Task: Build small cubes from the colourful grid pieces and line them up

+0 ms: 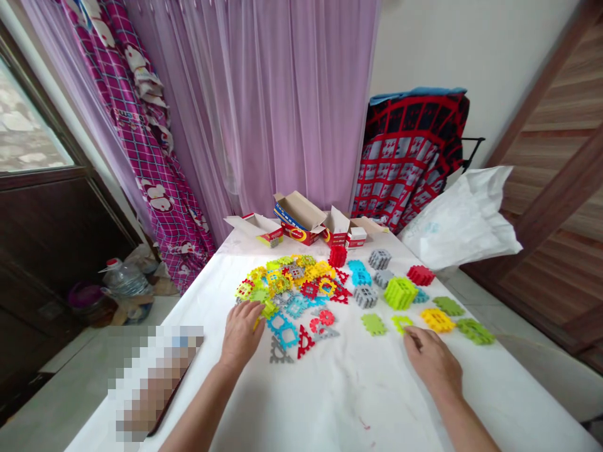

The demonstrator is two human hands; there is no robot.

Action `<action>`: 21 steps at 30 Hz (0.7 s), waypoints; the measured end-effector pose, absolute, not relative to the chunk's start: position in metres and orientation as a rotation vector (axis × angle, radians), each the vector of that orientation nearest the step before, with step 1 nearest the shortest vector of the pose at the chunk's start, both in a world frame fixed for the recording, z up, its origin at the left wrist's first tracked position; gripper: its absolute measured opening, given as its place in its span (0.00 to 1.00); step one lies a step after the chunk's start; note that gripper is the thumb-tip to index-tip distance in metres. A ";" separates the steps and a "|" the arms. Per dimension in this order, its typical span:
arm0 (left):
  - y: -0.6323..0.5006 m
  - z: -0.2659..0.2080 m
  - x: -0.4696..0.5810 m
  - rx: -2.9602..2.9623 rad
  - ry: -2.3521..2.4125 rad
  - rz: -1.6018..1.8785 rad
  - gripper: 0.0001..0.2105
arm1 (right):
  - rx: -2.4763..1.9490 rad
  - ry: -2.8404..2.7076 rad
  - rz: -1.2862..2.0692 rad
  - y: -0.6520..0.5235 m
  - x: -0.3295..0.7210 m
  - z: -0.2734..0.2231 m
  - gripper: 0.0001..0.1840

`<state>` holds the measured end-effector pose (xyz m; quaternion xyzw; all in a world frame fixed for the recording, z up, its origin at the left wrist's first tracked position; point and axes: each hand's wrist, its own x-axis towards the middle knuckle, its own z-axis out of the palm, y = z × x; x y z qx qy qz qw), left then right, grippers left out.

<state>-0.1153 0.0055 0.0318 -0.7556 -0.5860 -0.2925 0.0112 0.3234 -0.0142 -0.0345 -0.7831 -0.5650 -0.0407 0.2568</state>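
My left hand point(242, 331) is at the near left edge of a mixed pile of toothed plastic building pieces point(282, 282). Its fingers curl over a yellow-green building piece point(269, 309), which they partly hide. On the right, my right hand point(434, 361) has its thumb and fingers closed at the edge of a light green square frame piece point(402, 322). Just left of that frame lies a flat green square piece point(374, 324). A yellow stack point(438, 320) and a darker green stack point(475, 331) are beyond my right fingers.
Behind these stand a bright green stack point(399, 293), grey stacks point(365, 296) and red stacks point(421, 275). Opened cardboard boxes point(301, 216) line the table's far edge. A white plastic bag point(464, 220) is at the back right. A blurred flat object point(160, 383) lies front left.
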 end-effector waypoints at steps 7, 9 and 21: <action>0.040 0.061 -0.103 -2.500 -1.818 -0.217 0.15 | -2.088 -1.483 -0.050 -0.016 0.326 -0.036 0.18; 0.046 0.070 -0.099 -2.508 -1.801 -0.177 0.12 | -2.081 -1.471 -0.015 -0.016 0.326 -0.036 0.18; 0.051 0.077 -0.061 -2.447 -1.872 -0.196 0.15 | -2.017 -1.408 0.045 -0.015 0.328 -0.035 0.16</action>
